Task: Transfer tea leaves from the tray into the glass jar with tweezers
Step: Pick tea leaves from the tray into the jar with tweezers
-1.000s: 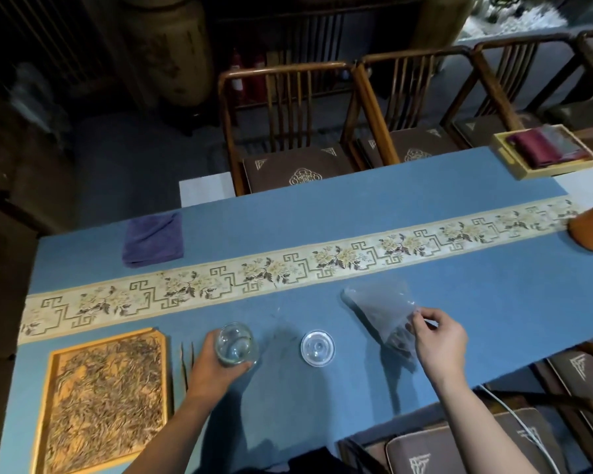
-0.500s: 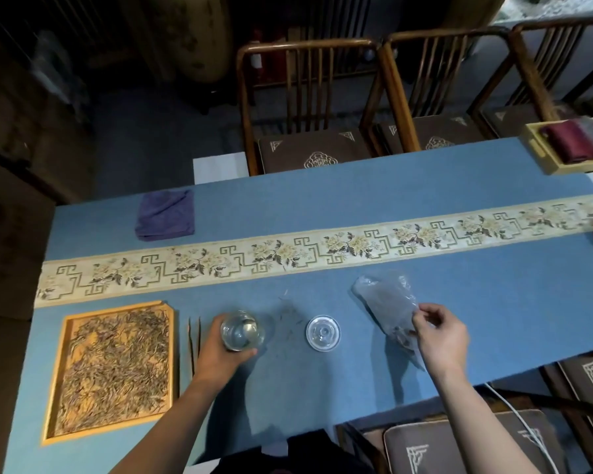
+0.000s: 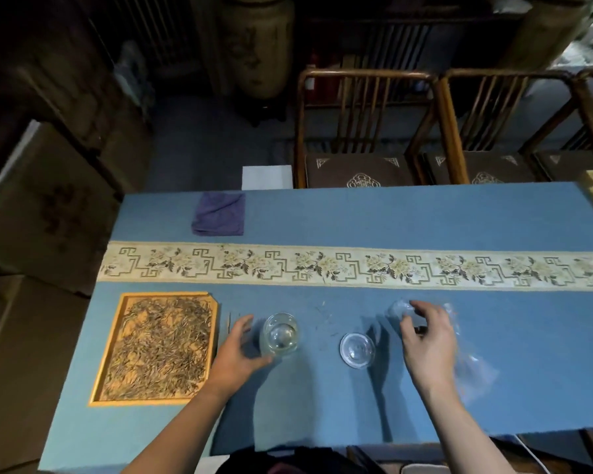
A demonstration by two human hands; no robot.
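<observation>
One long table (image 3: 322, 213) under a blue cloth fills the lower half of the view, with a pale patterned runner (image 3: 356, 266) laid along its length. Beyond its far edge stand wooden chairs (image 3: 363, 131) with dark cushions, and a large jar-shaped vessel (image 3: 257, 46) sits in the dim background. On the near left of the table lies the wooden tray (image 3: 98, 371), its bed covered in a loose layer of dry tea leaves (image 3: 161, 347). A folded purple cloth (image 3: 220, 213) rests near the far edge, well apart from the tray.

Just right of the tray, the thin tweezers (image 3: 229, 323) lie on the cloth, partly hidden by the left hand (image 3: 237, 357). That hand is spread beside the glass jar (image 3: 280, 334), thumb and fingers apart and curved toward its wall; whether they touch the glass cannot be told. The jar stands upright and open, between the tray and its round glass lid (image 3: 357, 349), which lies flat on the cloth near the jar. No leaves can be made out inside the jar.

The right hand (image 3: 428, 340) hovers over a crumpled clear plastic bag (image 3: 473, 364), fingers bent downward with the tips at the bag's upper end; motion blur hides whether they pinch it. A few stray leaf fragments (image 3: 324, 319) are scattered on the cloth between jar and bag.
</observation>
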